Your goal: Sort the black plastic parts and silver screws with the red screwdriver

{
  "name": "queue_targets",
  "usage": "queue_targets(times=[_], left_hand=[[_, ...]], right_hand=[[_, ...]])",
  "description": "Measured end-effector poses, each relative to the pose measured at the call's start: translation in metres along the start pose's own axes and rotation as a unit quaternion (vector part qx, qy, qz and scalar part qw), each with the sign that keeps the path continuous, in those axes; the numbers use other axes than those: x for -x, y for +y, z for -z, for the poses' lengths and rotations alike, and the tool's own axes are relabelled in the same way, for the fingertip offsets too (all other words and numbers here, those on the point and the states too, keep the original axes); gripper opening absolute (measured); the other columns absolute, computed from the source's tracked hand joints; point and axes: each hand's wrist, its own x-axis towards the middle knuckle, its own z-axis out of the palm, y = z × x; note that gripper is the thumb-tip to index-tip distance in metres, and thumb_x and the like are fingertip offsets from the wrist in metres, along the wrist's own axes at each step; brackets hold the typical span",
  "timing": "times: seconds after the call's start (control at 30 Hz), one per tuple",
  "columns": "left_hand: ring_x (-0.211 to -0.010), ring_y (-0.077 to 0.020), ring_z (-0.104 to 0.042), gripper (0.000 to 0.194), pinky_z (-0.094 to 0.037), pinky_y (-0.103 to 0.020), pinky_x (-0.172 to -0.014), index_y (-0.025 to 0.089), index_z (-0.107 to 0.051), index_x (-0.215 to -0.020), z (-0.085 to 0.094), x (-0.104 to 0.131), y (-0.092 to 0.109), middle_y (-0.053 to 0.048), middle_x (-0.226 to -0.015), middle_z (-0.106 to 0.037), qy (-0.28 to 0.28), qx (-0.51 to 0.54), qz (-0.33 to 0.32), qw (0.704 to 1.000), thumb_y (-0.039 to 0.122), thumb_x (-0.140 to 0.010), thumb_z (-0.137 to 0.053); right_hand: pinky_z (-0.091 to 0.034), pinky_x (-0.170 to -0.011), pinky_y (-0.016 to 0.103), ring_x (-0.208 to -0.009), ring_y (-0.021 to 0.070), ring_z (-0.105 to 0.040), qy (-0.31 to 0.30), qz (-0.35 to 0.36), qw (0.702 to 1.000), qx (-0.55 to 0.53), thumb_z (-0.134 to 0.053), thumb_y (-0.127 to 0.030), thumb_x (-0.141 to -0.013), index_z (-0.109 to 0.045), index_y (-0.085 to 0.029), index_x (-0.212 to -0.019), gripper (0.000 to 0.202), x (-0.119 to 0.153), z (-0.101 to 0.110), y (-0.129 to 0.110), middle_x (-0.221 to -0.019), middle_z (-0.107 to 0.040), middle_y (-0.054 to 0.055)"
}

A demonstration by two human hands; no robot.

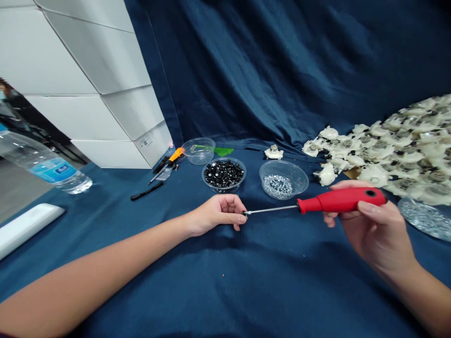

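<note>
On the near side of the bowl of black pieces point(244, 173), you pinch a small black piece point(244, 213) between the thumb and fingers of your left hand point(220, 211); your right hand point(382, 227), to the right of that bowl, is clamped round the handle of the red screwdriver point(317, 203). The step in hand appears to be engaging the tip at the piece (its seating is too small to tell); the next move calls for a steady pinch and an aligned shaft.

Right grip point(378, 230): red screwdriver point(327, 202)
Left grip point(219, 212): small black piece point(244, 213), at the screwdriver's tip
Worktop point(169, 286): bowls point(300, 176) of black pieces point(224, 173) and silver screws point(277, 187)
</note>
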Motion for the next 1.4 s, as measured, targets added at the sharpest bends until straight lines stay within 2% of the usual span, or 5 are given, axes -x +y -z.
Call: queue_targets(times=[0.4, 0.7, 0.9, 1.2, 1.4], left_hand=[[-0.068, -0.0119, -0.074, 0.031, -0.061, -0.024, -0.070, 0.012, -0.072, -0.089, 0.003, 0.001, -0.002, -0.004, -0.087, -0.080, 0.016, 0.008, -0.005, 1.000, 0.026, -0.076, -0.098], [-0.068, -0.0108, -0.072, 0.032, -0.056, -0.022, -0.069, 0.012, -0.074, -0.088, 0.003, 0.003, 0.001, -0.004, -0.084, -0.077, 0.042, 0.039, -0.004, 0.998, 0.029, -0.076, -0.099], [-0.068, -0.0110, -0.071, 0.032, -0.055, -0.023, -0.070, 0.012, -0.075, -0.088, 0.003, 0.001, -0.002, -0.003, -0.083, -0.077, 0.041, 0.025, -0.013, 0.999, 0.029, -0.076, -0.099], [-0.067, -0.0103, -0.070, 0.033, -0.053, -0.022, -0.068, 0.012, -0.074, -0.087, 0.002, 0.001, -0.001, -0.003, -0.081, -0.076, 0.055, 0.025, -0.013, 0.998, 0.031, -0.076, -0.099], [-0.068, -0.0117, -0.070, 0.034, -0.055, -0.025, -0.070, 0.012, -0.075, -0.089, 0.003, 0.002, -0.003, -0.004, -0.083, -0.077, 0.051, 0.002, -0.012, 0.999, 0.032, -0.076, -0.098]], right_hand=[[-0.062, -0.049, 0.036, -0.063, 0.0308, -0.080, -0.018, 0.005, 0.999, 0.028, -0.073, -0.033, -0.097, -0.080, -0.019, -0.112, 0.022, 0.002, 0.001, 0.004, -0.077, -0.083, 0.014], [-0.059, -0.062, 0.034, -0.063, 0.0240, -0.073, -0.014, -0.034, 0.989, 0.144, -0.073, -0.046, -0.099, -0.075, -0.023, -0.079, 0.030, 0.001, 0.006, 0.008, -0.072, -0.079, 0.007], [-0.060, -0.057, 0.031, -0.064, 0.0233, -0.075, 0.009, -0.098, 0.993, 0.069, -0.075, -0.047, -0.098, -0.070, -0.026, -0.099, 0.022, -0.007, -0.001, 0.008, -0.078, -0.079, 0.004], [-0.062, -0.059, 0.035, -0.076, 0.0275, -0.080, -0.018, -0.057, 0.998, 0.036, -0.085, -0.039, -0.087, -0.065, -0.029, -0.108, 0.031, -0.005, -0.005, 0.002, -0.108, -0.081, 0.004], [-0.051, -0.057, 0.027, -0.051, 0.0160, -0.061, -0.005, -0.068, 0.979, 0.192, -0.070, -0.051, -0.101, -0.061, -0.024, -0.075, 0.038, -0.011, 0.008, 0.007, -0.055, -0.063, -0.003]])
